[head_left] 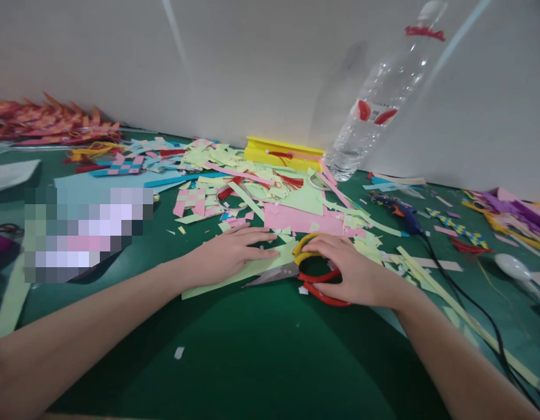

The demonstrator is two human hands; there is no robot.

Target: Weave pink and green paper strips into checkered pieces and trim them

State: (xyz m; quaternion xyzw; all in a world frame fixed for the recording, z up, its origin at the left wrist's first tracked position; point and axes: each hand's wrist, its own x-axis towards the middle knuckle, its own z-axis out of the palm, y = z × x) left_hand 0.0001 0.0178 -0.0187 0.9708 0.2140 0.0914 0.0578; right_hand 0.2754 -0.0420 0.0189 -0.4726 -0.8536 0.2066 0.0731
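My left hand lies flat with its fingers stretched out on a light green paper sheet. In my right hand are scissors with red and yellow handles; the fingers are at the handle loops. Their blades look closed and point left along the near edge of the green paper, below my left fingertips. Just beyond the hands lies a pink paper piece among green paper scraps.
A plastic bottle leans at the wall beside a yellow folded piece. To the right lie a blue glue gun with a black cord and a white spoon. Red-orange folded paper sits far left. Something pixelated covers the left.
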